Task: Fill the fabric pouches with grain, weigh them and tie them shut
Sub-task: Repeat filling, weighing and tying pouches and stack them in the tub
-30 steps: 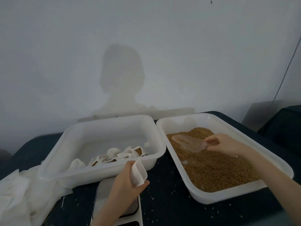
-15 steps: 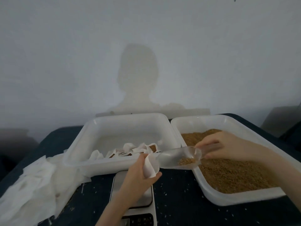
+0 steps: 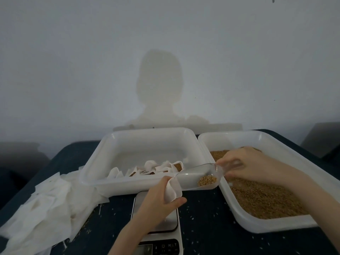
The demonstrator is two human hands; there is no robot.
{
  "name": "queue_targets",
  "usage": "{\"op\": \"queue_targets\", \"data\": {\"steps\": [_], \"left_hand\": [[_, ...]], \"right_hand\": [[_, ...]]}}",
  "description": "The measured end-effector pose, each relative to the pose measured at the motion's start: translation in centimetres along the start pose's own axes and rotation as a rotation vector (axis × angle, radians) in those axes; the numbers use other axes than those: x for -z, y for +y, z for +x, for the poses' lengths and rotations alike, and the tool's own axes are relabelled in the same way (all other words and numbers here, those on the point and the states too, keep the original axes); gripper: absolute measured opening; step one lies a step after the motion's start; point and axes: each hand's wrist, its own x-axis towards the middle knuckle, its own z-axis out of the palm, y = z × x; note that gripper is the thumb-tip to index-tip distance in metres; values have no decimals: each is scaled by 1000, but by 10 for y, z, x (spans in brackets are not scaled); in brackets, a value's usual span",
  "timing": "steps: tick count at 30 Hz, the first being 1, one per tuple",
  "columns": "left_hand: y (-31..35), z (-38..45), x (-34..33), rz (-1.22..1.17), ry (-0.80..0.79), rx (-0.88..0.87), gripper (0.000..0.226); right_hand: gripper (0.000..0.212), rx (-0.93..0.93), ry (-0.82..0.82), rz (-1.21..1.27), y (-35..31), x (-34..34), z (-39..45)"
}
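Left hand (image 3: 156, 201) fingers pinch one white pouch (image 3: 173, 189) above one scale (image 3: 158, 230). Right hand (image 3: 246, 164) fingers grip one clear scoop (image 3: 196, 176) of grain (image 3: 207, 180), tip touching the pouch. Two white trays (image 3: 184, 134) sit beyond.

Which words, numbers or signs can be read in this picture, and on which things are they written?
Scale: its front panel carries a power sign and some pale marks beside it, too blurred to read.
Scale display: dim, and no number can be read on it.
Left tray, right tray, scoop and pouch: no writing shows on them.
So no text can be quoted with certainty.
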Motion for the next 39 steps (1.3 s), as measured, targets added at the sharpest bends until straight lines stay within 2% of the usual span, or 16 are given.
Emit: {"op": "queue_targets", "data": {"steps": [9, 13, 17, 22, 24, 26, 29, 30, 32, 34, 35, 37, 39], "left_hand": [[2, 1, 3, -44, -1, 0, 49], [3, 2, -1, -40, -23, -12, 50], [4, 3, -7, -1, -26, -17, 55], [2, 5, -12, 108, 0, -21, 66], [2, 6, -16, 111, 12, -15, 69], [5, 7, -20, 88, 36, -1, 63], [8, 11, -26, 22, 106, 28, 55], [8, 12, -28, -15, 135, 33, 54], [8, 14, -30, -66, 166, 48, 58], [9, 16, -31, -71, 176, 61, 84], [9, 17, -31, -66, 178, 62, 89], [10, 17, -29, -79, 170, 49, 80], [11, 17, -25, -71, 143, 31, 63]], "right_hand": [[28, -34, 17, -203, -11, 6, -4], [30, -9, -7, -235, -29, 4, -8], [26, 52, 26, -384, -45, -1, -10], [32, 119, 65, -574, -59, -6, -3], [42, 154, 75, -681, -66, -5, -1], [53, 224, 158, -804, -78, -4, 0], [72, 330, 408, -1050, -93, -5, 4], [75, 351, 429, -1122, -97, -4, 5], [64, 367, 399, -1226, -103, -3, 6], [53, 386, 376, -1274, -108, -1, 8], [50, 394, 385, -1289, -110, 1, 9], [49, 400, 426, -1281, -108, 1, 9], [57, 368, 471, -1245, -101, 3, 6]]}}
